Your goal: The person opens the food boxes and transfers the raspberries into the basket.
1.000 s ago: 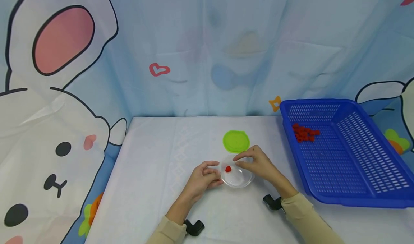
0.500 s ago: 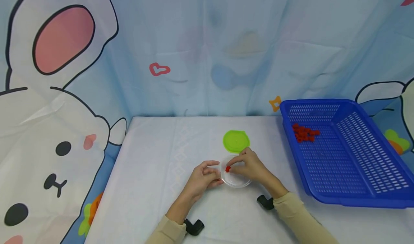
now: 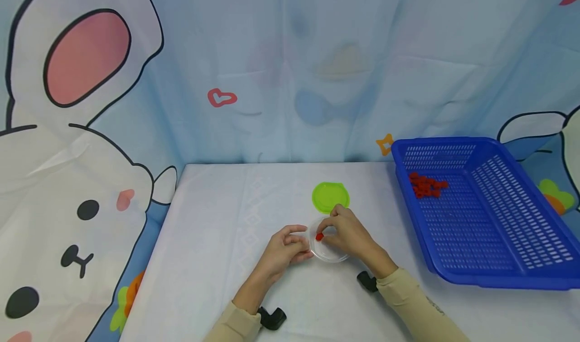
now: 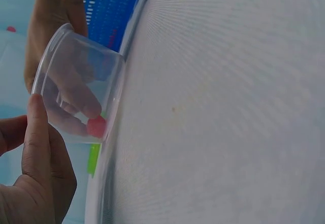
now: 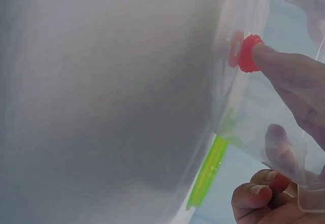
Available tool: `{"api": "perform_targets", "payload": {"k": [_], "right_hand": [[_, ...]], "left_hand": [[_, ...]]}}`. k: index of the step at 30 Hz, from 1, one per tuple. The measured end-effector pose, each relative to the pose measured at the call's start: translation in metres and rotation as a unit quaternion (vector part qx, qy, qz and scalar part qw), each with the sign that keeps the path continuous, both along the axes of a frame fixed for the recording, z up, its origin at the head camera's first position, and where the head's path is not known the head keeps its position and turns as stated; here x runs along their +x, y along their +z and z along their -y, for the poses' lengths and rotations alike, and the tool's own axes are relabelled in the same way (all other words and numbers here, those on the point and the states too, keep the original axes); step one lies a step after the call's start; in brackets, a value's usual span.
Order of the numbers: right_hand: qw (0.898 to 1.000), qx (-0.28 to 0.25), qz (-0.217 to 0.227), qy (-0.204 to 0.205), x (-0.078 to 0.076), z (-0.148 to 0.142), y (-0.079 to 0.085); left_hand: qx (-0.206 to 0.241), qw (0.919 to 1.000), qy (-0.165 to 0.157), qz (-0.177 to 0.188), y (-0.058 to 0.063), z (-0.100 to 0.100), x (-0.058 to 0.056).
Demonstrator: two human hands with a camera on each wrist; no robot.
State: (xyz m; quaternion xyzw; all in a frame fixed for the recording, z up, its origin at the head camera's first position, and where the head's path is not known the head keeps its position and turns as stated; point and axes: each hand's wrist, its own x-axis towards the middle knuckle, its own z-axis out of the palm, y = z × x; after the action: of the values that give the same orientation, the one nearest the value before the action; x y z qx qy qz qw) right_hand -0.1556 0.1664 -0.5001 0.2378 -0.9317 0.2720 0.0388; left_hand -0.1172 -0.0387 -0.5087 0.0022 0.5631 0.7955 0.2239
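Note:
A clear plastic cup (image 3: 330,256) stands upright on the white table. Inside, at its bottom, is a small red knobbly piece (image 5: 249,54). My right hand (image 3: 350,233) reaches in over the rim and pinches that piece between thumb and fingertips. In the left wrist view the red piece (image 4: 96,126) shows through the clear wall, low near the base. On the left side my left hand (image 3: 284,249) touches the cup with extended fingers (image 4: 38,137), one tip right at the rim. A bright green round lid (image 3: 331,196) lies flat just behind the cup.
To the right stands a large blue perforated basket (image 3: 476,236), with a heap of small red pieces (image 3: 426,186) in its far left corner. A printed cloth (image 3: 272,55) hangs behind the table's back edge. Black wrist mounts (image 3: 272,319) stick out from both sleeves.
My right hand has moved left and down into the cup and taken hold of the red piece lying there. The left hand stays at the cup's side.

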Motion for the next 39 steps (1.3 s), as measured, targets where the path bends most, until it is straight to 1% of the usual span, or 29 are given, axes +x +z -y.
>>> {"api": "perform_targets", "payload": {"k": [5,13,19,21,23,28,32,39], "right_hand": [[1.000,0.004,-0.008,0.002,0.000,0.001,0.001],[0.999,0.050,-0.007,0.007,-0.001,0.004,0.006],[0.998,0.049,-0.026,0.014,-0.001,0.001,0.005],[0.999,0.040,-0.031,0.019,-0.001,-0.001,0.004],[0.999,0.025,-0.026,0.024,-0.001,-0.003,0.004],[0.999,-0.039,0.012,0.024,0.002,-0.013,0.007],[0.996,-0.083,0.034,0.006,0.005,-0.021,0.010],[0.989,-0.130,0.064,-0.025,0.012,-0.035,0.018]], "left_hand": [[0.000,1.0000,-0.001,0.000,-0.001,0.000,0.000],[0.006,1.0000,0.005,0.000,-0.002,0.000,0.000],[0.005,1.0000,0.005,0.000,0.000,0.000,0.000],[0.005,1.0000,0.004,-0.002,0.001,0.000,0.000],[0.003,1.0000,0.003,-0.003,0.001,-0.001,0.000],[0.002,1.0000,0.000,-0.001,0.001,-0.001,0.000],[0.004,1.0000,0.001,0.000,0.002,-0.001,0.000],[0.003,1.0000,0.000,0.001,0.003,-0.001,0.001]]}}
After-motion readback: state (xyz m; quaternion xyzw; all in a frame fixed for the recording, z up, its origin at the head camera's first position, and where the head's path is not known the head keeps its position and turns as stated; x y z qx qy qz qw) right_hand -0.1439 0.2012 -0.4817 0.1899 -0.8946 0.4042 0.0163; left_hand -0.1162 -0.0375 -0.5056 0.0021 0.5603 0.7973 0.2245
